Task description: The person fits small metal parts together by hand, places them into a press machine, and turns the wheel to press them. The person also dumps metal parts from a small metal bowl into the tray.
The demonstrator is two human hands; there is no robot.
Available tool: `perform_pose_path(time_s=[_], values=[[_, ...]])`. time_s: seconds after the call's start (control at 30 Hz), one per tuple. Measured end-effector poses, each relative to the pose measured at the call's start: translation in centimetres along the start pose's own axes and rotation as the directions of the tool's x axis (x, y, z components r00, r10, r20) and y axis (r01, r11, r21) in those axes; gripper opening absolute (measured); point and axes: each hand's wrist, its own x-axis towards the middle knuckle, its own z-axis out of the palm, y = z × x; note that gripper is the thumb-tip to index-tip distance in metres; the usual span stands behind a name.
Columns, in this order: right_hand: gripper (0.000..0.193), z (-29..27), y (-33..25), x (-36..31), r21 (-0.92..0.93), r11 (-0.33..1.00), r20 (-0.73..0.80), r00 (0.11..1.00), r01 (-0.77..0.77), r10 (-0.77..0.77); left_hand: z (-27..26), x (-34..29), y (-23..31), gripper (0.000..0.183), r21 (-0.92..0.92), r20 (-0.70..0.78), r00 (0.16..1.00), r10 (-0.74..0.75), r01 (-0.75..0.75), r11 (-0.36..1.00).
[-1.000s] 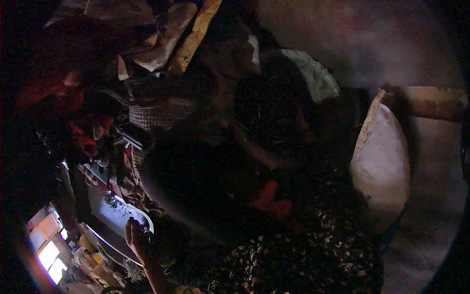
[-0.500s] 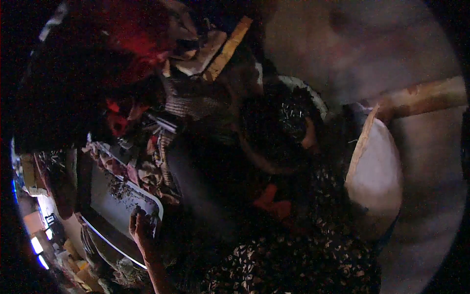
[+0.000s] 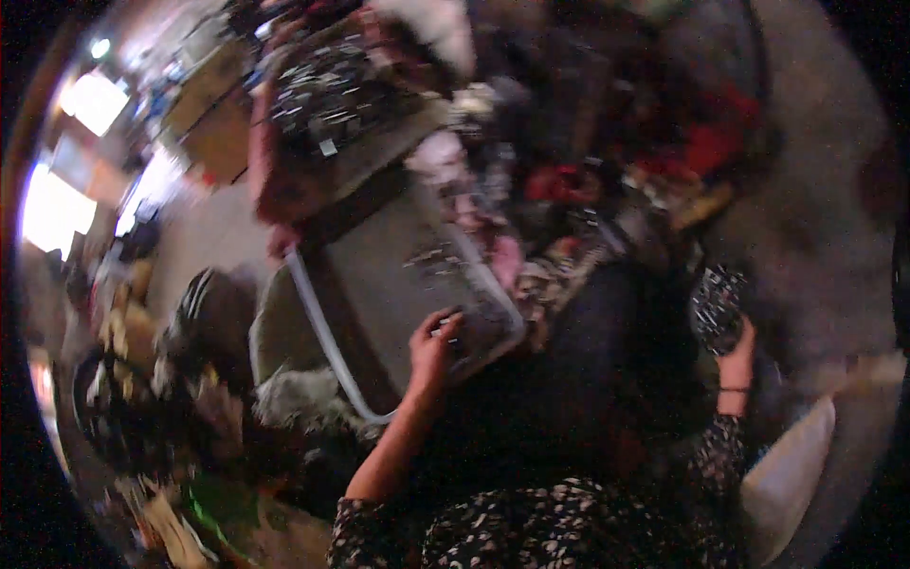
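A shallow grey tray with a pale rim lies left of centre, tilted in the view, with a scatter of small dark bits on its floor. Over its near right corner is my left hand, fingers curled around something dark and small that blur hides. Off to the right, my right hand grips the lower edge of a dark, rounded mass of small shiny pieces. Its fingers are partly hidden, and whether a container holds the pieces cannot be made out.
Beyond the tray stands a box heaped with small glinting pieces. Crumpled pink and patterned cloth lies along the tray's right side. A pale, pointed sack-like shape is at lower right, and a cardboard box at far left.
The view has swung left, bringing the tray nearer the middle and the heaped box into sight. My left hand stays at the tray's corner; the right now shows clearly with the dark mass.
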Motion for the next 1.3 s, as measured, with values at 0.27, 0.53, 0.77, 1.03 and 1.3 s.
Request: perform_pose_path(time_s=[0.27, 0.53, 0.77, 1.03, 1.3], values=[[0.041, 14.8, 6.2, -0.4, -0.115, 0.960, 0.214, 0.937, -0.257, 0.276, -2.3, -2.9, 3.4, 0.023, -0.471, -0.189, 0.982, -0.005, -0.086, 0.878], [0.034, 26.3, 18.4, -4.3, -0.580, 0.809, 0.343, 0.928, 0.089, 0.144, -11.5, -2.8, 6.4, 0.017, -0.846, -0.075, 0.991, 0.113, -0.124, 0.519], [0.032, 32.2, 23.4, -3.3, -0.624, 0.506, 0.737, 0.663, 0.596, 0.128, -13.4, -3.2, 5.5, 0.013, -0.781, -0.130, 0.988, 0.082, -0.153, 0.606], [0.033, 34.7, 19.6, -4.9, 0.210, -0.340, 0.970, -0.240, 0.917, -0.048, -14.2, -3.3, 7.1, 0.016, -0.818, -0.056, 0.981, 0.185, -0.151, 0.555], [0.036, 14.6, 5.5, -2.6, -0.870, 0.124, 0.123, 0.453, 0.477, -0.883, -13.7, -4.5, 8.4, 0.020, -0.833, 0.032, 0.981, 0.191, -0.079, 0.548]])
